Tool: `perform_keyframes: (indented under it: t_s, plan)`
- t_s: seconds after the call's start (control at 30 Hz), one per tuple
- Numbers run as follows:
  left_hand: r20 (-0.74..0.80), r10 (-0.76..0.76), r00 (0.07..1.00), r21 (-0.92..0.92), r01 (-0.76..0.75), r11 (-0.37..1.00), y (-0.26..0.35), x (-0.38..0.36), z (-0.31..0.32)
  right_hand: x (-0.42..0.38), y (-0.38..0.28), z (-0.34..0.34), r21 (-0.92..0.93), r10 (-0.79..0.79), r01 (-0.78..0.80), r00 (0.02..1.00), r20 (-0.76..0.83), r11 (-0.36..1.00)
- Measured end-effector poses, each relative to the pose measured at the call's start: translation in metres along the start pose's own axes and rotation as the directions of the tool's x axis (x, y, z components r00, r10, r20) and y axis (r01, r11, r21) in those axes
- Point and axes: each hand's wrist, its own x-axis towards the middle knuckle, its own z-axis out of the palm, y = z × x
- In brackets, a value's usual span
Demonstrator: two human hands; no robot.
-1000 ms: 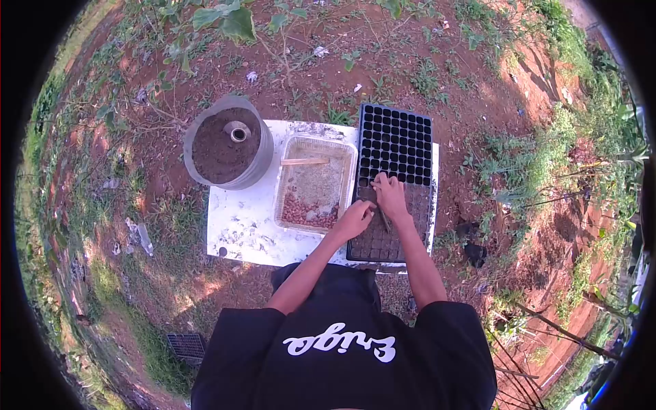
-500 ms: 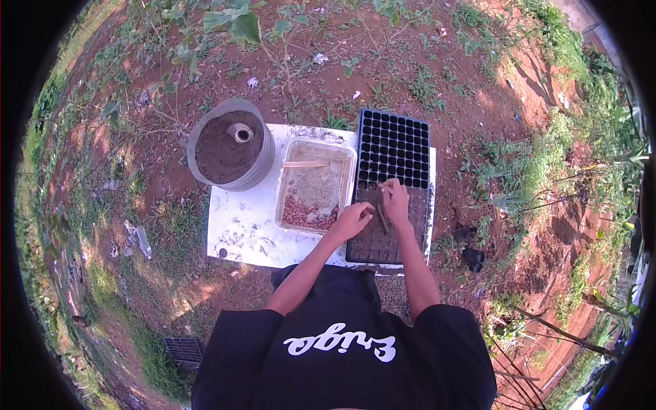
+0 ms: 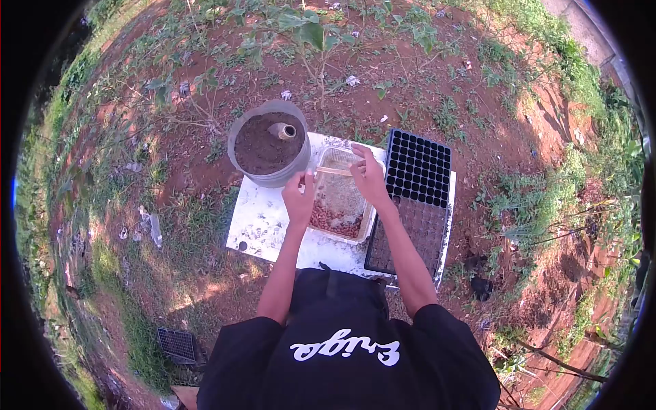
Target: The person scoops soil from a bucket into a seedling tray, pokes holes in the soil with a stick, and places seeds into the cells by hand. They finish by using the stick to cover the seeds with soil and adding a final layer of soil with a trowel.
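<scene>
My left hand (image 3: 298, 198) hovers between the soil container and the seed tray, fingers partly curled. Its thumb and forefinger are slightly apart, with nothing visible between them. Over the tray's upper right side, my right hand (image 3: 370, 179) has its thumb and forefinger spread and shows nothing held. Below both hands lies a clear rectangular plastic tray (image 3: 369, 222), with reddish-brown seeds (image 3: 335, 220) heaped at its near end. A flat wooden stick (image 3: 333, 171) lies across its far part, close to my right fingertips.
A grey round container (image 3: 273, 179) of dark soil, with a small tube-like cup (image 3: 281, 130), stands back left. Right of the tray is a black seedling tray (image 3: 418, 167), its near half soil-filled. All rest on a white board (image 3: 263, 222). Another cell tray (image 3: 178, 344) lies lower left.
Both hands have left the soil-filled cells and moved left, to the plastic tray, with the left hand at its left side. The view has shifted, so the board appears further right.
</scene>
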Motion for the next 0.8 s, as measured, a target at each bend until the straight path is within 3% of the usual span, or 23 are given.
perform_keyframes:
  t_s: [0.03, 0.1, 0.17, 0.2, 0.27, 0.3, 0.33, 0.37, 0.43, 0.47, 0.53, 0.6, 0.7, 0.8]
  plan:
    - [-0.015, 0.009, 1.000, 0.004, -0.009, 1.000, -0.002, 0.010, -0.012, 0.016, -0.020, 0.013, 0.001, -0.050, 0.050, 0.998, 0.040, 0.999]
    - [-0.222, 0.282, 0.933, 0.295, -0.211, 0.932, -0.004, 0.030, -0.034, 0.044, -0.043, 0.040, 0.009, -0.118, 0.117, 0.990, 0.080, 0.993]
    - [-0.195, 0.327, 0.925, 0.370, -0.240, 0.897, -0.001, 0.049, -0.055, 0.067, -0.057, 0.064, -0.067, -0.395, 0.404, 0.912, 0.112, 0.912]
    - [-0.153, 0.357, 0.921, 0.436, -0.261, 0.861, 0.000, 0.057, -0.065, 0.075, -0.057, 0.073, -0.060, -0.411, 0.420, 0.904, 0.113, 0.906]
    - [-0.092, 0.303, 0.948, 0.454, -0.231, 0.861, -0.024, 0.074, -0.076, 0.090, -0.057, 0.090, -0.042, -0.147, 0.167, 0.941, 0.305, 0.985]
    - [-0.044, 0.297, 0.954, 0.606, -0.211, 0.767, -0.040, 0.080, -0.076, 0.092, -0.062, 0.095, -0.019, -0.077, 0.086, 0.957, 0.281, 0.996]
    - [0.001, 0.278, 0.960, 0.737, -0.189, 0.649, -0.061, 0.087, -0.075, 0.093, -0.065, 0.099, -0.018, -0.090, 0.099, 0.955, 0.282, 0.995]
    - [0.063, 0.181, 0.981, 0.716, -0.171, 0.676, -0.092, 0.093, -0.074, 0.095, -0.067, 0.103, -0.152, -0.082, 0.123, 0.965, 0.250, 0.981]
    - [0.110, 0.210, 0.971, 0.753, -0.219, 0.620, -0.107, 0.093, -0.074, 0.097, -0.070, 0.114, -0.362, -0.104, 0.149, 0.985, 0.141, 0.920]
    - [0.162, 0.230, 0.960, 0.784, -0.267, 0.561, -0.111, 0.096, -0.074, 0.100, -0.072, 0.119, -0.359, -0.117, 0.161, 0.983, 0.141, 0.919]
    - [0.155, 0.241, 0.958, 0.761, -0.271, 0.589, -0.113, 0.095, -0.076, 0.101, -0.072, 0.127, -0.395, -0.141, 0.130, 0.990, 0.000, 0.909]
    - [0.173, 0.195, 0.965, 0.770, -0.256, 0.584, -0.114, 0.098, -0.076, 0.106, -0.074, 0.127, -0.443, -0.232, 0.224, 0.972, 0.038, 0.868]
    - [0.157, 0.210, 0.965, 0.775, -0.252, 0.579, -0.117, 0.097, -0.071, 0.116, -0.092, 0.126, -0.638, 0.152, 0.098, 0.933, 0.325, 0.764]
    - [0.149, 0.216, 0.965, 0.782, -0.249, 0.571, -0.123, 0.097, -0.069, 0.113, -0.068, 0.151, -0.703, 0.038, 0.217, 0.944, 0.327, 0.677]
